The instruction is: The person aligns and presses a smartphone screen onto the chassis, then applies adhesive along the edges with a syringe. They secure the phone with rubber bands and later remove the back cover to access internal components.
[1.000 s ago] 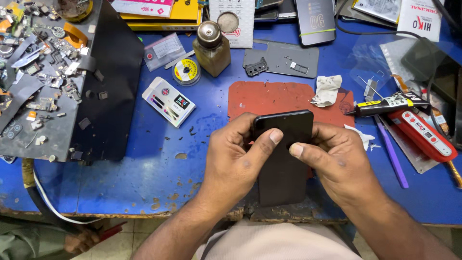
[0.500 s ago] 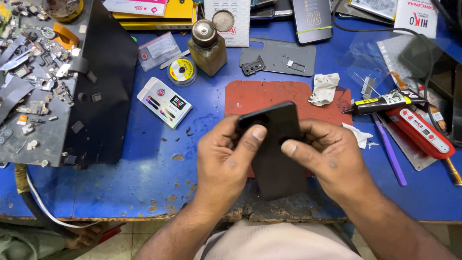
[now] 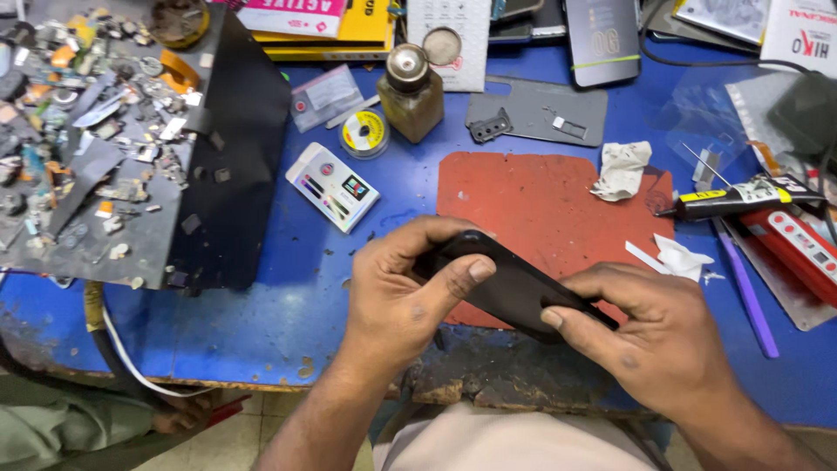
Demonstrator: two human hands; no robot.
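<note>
**Two hands grip one black phone**

The left hand [image 3: 403, 296] is curled around the upper end of the black phone [image 3: 510, 286], thumb pressed on its face. The right hand [image 3: 663, 344] pinches the lower end. The phone is tilted above one red mat [image 3: 532, 205]; two crumpled paper scraps [image 3: 622, 168] lie near.

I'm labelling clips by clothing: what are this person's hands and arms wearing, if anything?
Nothing. The left hand and right hand are bare, with no gloves, rings or watch in view. Both forearms are uncovered to the frame's edge, with no sleeves visible.
</note>
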